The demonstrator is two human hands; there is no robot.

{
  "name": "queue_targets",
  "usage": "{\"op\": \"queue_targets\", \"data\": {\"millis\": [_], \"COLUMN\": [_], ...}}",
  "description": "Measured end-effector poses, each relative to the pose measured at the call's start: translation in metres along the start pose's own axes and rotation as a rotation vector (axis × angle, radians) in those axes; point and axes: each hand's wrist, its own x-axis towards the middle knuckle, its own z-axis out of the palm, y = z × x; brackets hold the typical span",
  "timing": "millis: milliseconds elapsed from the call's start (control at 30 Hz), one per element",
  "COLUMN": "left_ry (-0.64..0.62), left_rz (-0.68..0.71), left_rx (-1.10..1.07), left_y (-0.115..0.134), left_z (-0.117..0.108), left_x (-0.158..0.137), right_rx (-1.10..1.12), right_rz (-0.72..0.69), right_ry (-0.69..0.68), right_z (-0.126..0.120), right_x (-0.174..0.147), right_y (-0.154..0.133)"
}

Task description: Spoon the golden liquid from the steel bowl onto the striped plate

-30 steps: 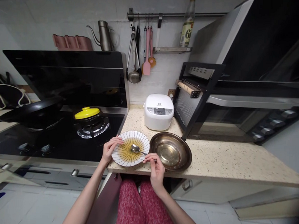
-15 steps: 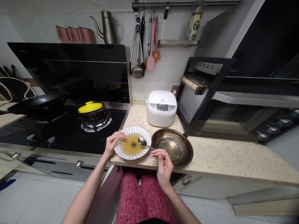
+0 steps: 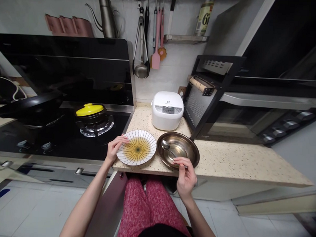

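From my remote station I note the hand states. The right hand (image 3: pixel 186 174) grasps the spoon (image 3: pixel 165 145) by its handle, pinched between thumb and fingertips. The left hand (image 3: pixel 112 149) lays its fingers on the left rim of the striped plate (image 3: pixel 150 146); its thumb is hidden, so I cannot tell whether it grips or only steadies.

Spoon position: the head is over the hollow of the metal basin (image 3: pixel 192 145), near its left side. I cannot tell whether it touches the metal, or whether liquid lies in either vessel.

Hazards, in my judgement:

1. Spoon slip. Cause: a light pinch on a thin handle. Result: the spoon rotates or drops into the basin.
2. Basin tilt. Cause: the spoon or wrist bearing down on the sloping wall or front rim.
3. Plate tip or slide. Cause: downward pressure from the left hand on one side only. The plate lies close to the front edge of the counter (image 3: pixel 236 159), so I treat any pull toward the body as critical.
4. Collision. Cause: plate and basin sit side by side with almost no gap; sideways force on one transfers to the other.
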Motion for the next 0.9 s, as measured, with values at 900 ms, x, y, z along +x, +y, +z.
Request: {"op": "queue_targets", "data": {"millis": [900], "left_ry": [0.011], "left_rz": [-0.005], "left_rx": [0.018], "left_y": [0.000], "left_z": [0.000], "left_x": [0.000], "right_rx": [-0.149], "right_rz": [-0.367], "right_ry": [-0.228], "right_z": [-0.015], "right_x": [0.001], "right_y": [0.002]}}
